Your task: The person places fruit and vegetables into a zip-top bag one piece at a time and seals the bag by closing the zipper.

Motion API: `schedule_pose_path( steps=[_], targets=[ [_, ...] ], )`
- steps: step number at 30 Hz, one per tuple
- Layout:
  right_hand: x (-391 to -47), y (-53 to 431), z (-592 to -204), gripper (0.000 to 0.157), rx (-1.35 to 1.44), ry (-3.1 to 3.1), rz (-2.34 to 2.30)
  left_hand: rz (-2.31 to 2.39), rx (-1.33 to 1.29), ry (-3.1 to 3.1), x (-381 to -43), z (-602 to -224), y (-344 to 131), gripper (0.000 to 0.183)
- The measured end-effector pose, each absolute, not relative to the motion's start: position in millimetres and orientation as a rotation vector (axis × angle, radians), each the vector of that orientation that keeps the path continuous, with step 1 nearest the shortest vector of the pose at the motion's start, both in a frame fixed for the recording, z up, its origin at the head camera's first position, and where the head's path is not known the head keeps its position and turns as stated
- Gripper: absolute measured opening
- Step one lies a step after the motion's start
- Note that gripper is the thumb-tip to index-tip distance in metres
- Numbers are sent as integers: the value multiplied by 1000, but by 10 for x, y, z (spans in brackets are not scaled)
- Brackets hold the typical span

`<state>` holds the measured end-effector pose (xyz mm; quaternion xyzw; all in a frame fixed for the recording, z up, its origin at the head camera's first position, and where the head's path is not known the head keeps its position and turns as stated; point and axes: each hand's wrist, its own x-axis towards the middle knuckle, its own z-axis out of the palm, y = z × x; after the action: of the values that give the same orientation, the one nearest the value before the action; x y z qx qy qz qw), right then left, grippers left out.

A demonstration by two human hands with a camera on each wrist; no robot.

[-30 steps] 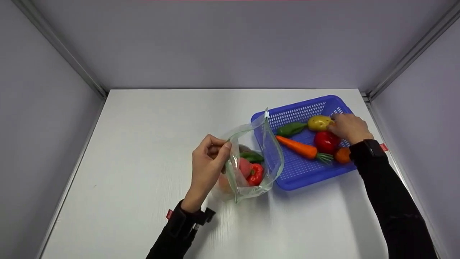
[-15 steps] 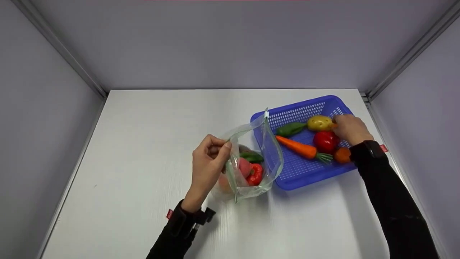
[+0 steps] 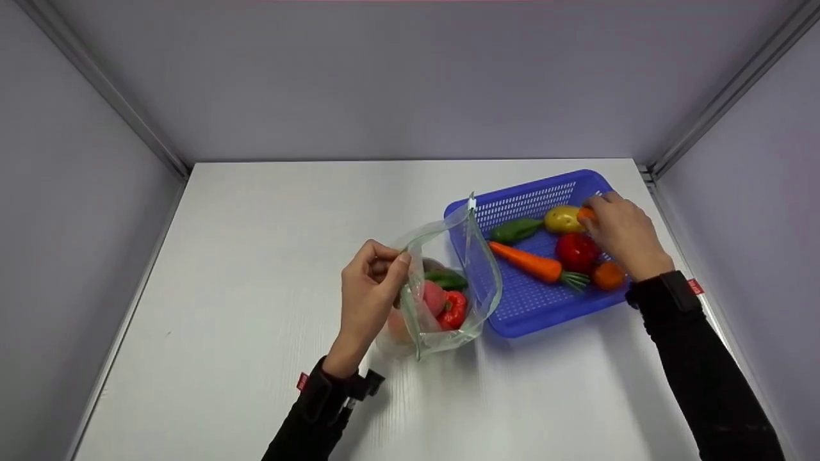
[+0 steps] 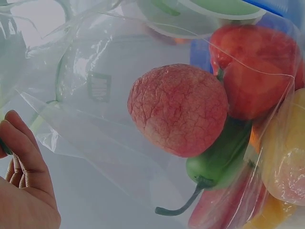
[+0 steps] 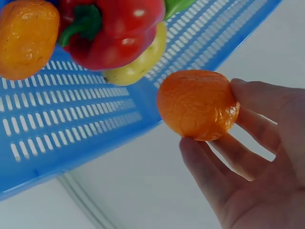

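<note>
My left hand (image 3: 368,294) pinches the green rim of a clear zip bag (image 3: 492,291) between thumb and fingers, and the bag's mouth gapes. Inside the bag lie a red pepper (image 3: 453,310), a green pepper (image 4: 221,152), a pink wrinkled ball-shaped fruit (image 4: 178,109) and other produce. My right hand (image 3: 628,234) holds an orange (image 5: 198,105) by thumb and fingertips over the back right corner of the blue basket (image 3: 544,325). In the right wrist view the fruit overlaps the basket's rim.
The basket holds a carrot (image 3: 528,262), a yellow potato (image 3: 562,219), a red bell pepper (image 3: 576,251), a green pepper (image 3: 516,230) and another orange (image 3: 607,275). It stands at the right of the white table (image 3: 256,256), close beside the bag. Grey panels (image 3: 410,77) enclose the table.
My right hand has risen slightly in the basket with the orange, which now shows more at the fingertips. My left hand and the bag have hardly moved.
</note>
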<state>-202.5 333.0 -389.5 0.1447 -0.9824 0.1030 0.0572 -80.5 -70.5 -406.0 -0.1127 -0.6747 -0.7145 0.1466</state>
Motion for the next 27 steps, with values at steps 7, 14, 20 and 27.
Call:
schedule_pose_path(
  steps=[7,14,20,27],
  targets=[
    [-1763,3200,-3923,32,639,-2709,343,-2049,-336,-1958,-824,-4057,-710,11],
    [-1545,3063,-3863,33,660,-2631,415,-2066,-332,-1950,-844,-4066,-711,9],
    [-1353,2881,-3776,39,704,-2543,428,-2062,-332,-1946,-851,-4069,-715,10],
    [-1174,2610,-3619,45,814,-2424,435,-2061,-340,-1942,-847,-4078,-729,9]
  ],
)
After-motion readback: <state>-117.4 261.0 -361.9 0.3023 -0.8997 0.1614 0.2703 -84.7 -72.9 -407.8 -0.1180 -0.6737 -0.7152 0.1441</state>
